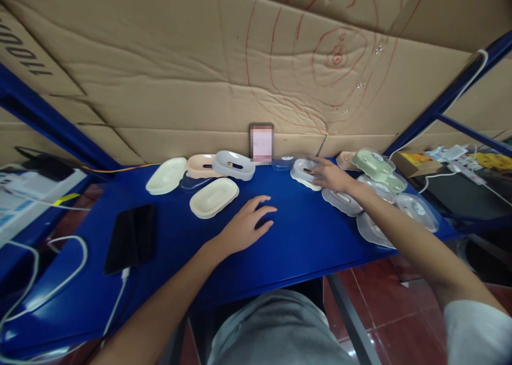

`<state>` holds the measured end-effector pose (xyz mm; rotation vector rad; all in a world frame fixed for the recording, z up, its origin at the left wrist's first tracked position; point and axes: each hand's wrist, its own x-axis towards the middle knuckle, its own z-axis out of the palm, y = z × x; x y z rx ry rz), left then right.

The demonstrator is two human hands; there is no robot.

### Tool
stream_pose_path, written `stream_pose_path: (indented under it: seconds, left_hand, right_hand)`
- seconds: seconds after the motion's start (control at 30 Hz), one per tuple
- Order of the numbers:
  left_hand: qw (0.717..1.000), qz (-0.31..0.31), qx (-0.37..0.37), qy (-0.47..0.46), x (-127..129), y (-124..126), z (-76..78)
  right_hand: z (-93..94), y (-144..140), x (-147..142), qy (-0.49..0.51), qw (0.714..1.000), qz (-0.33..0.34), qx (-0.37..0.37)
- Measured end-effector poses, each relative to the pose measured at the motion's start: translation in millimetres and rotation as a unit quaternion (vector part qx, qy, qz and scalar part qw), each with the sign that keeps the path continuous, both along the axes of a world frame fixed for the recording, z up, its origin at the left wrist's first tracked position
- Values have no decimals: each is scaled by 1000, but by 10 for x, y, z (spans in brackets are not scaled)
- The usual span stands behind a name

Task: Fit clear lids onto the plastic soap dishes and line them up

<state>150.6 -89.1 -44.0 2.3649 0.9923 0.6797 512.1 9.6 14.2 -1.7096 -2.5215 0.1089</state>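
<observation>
My left hand [246, 223] rests flat on the blue table [296, 237], fingers spread, holding nothing; the nearest thing is a cream oval tray [214, 197] just to its left. My right hand [330, 175] reaches to the back right and grips a grey-white oval soap-dish part [302, 170]. Beside that hand lie clear oval lids [342, 200]. More dish parts sit at the back left: a cream tray [166, 175], a peach one [200, 165] and a grey-blue one [234, 165].
A phone [261, 142] leans upright against the cardboard wall. A dark phone [130, 237] on a white cable lies at the left. Green dish parts [372, 165] and clear lids [416, 210] crowd the right edge. A power strip [466, 173] lies beyond.
</observation>
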Motion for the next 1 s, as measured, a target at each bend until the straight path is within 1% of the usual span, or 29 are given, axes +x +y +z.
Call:
stream_pose_path:
  seconds: [0.13,0.23,0.37,0.5,0.63,0.73,0.8,0.87,0.93,1.0]
  left_hand:
    - [999,-5,25,23,7,1,16]
    - [998,-21,40,44,37,-20,40]
    - [994,-40,73,64,122,-46,36]
    - [986,-46,115,107,195,-40,11]
    - [977,-30,166,129,161,-26,37]
    - [973,-54,191,115,89,-32,78]
    - [972,-63,201,104,52,-44,97]
    - [972,-59,206,94,37,-61,105]
    - [972,-49,214,83,39,-75,107]
    - [971,-39,223,81,47,-83,106]
  right_hand:
    - [34,-189,-132,39,993,114,-16]
    - [67,-341,-233,92,982,167,-11]
    - [45,-480,-332,128,974,188,-1]
    - [-35,-496,-371,132,968,214,24]
    - [-120,-468,-400,108,969,214,52]
    - [-136,-471,-473,111,965,232,43]
    - [-62,-509,-522,115,961,248,32]
    - [109,-613,-519,110,965,234,43]
    - [338,-813,-418,107,972,192,79]
    - [518,-1113,-206,120,976,130,127]
